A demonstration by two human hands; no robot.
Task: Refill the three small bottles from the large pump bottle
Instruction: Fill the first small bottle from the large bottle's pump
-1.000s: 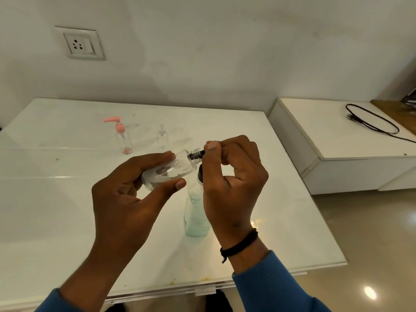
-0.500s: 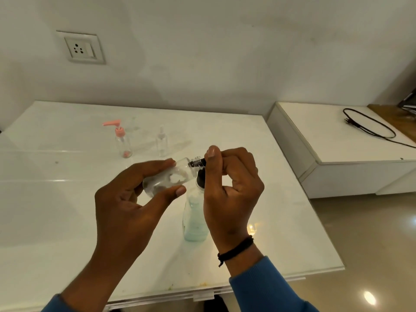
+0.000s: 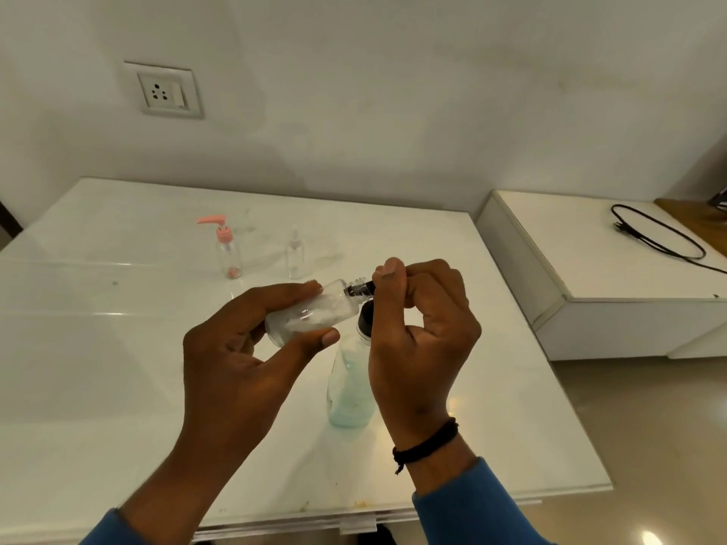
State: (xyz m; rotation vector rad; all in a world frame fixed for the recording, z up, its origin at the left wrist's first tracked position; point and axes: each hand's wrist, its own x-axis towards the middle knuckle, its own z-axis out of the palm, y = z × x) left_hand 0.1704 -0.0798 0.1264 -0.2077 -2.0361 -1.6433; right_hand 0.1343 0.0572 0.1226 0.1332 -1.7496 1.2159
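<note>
My left hand (image 3: 244, 363) grips a small clear bottle (image 3: 314, 314), tilted with its threaded neck pointing up and right. My right hand (image 3: 417, 340) pinches a small black cap or nozzle (image 3: 364, 288) at that neck. Behind and below my right hand stands the large bottle (image 3: 350, 387) with pale blue-green liquid and a black collar; its pump top is hidden. Two more small bottles stand upright farther back: one with a pink pump (image 3: 226, 247) and a clear one (image 3: 295, 253).
The white glossy table (image 3: 98, 348) runs to a front edge near me and a right edge beside the floor. A lower white cabinet (image 3: 590, 269) at the right carries a black cable (image 3: 657, 238). A wall socket (image 3: 165, 90) sits above the table.
Both hands and the held bottle have stayed together in nearly the same place, with a slight turn of the bottle. The view tilted a little.
</note>
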